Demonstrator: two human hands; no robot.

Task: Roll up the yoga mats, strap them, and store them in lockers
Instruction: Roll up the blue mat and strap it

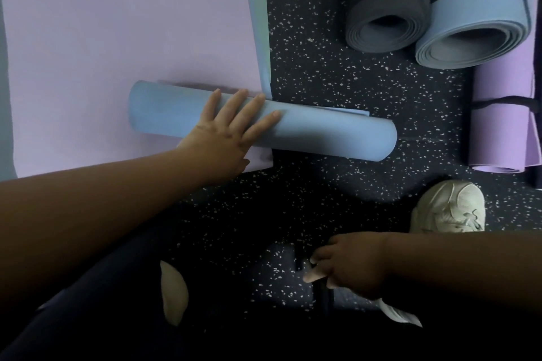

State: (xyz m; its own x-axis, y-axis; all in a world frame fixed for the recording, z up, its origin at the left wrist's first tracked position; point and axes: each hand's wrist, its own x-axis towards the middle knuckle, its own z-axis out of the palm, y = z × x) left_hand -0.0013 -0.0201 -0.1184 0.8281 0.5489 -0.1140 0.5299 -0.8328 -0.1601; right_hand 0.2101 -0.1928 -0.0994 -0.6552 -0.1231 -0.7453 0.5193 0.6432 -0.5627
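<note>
Head view: left hand [225,135] flat on blue roll [322,132]; right hand [349,264] seemingly pinches dark strap [322,296].

Dark rubber floor [322,67] with white speckles, dim light

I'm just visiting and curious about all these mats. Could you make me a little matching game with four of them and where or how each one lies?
Things:
1. grey mat
2. purple rolled mat
3. blue roll
4. lilac mat

States:
A. spread flat on the floor
B. under the left hand, no strap visible
C. rolled, strapped, far right
D. rolled, dark band around it, top middle

Pairs: 1-D, 2-C, 3-B, 4-A
</note>
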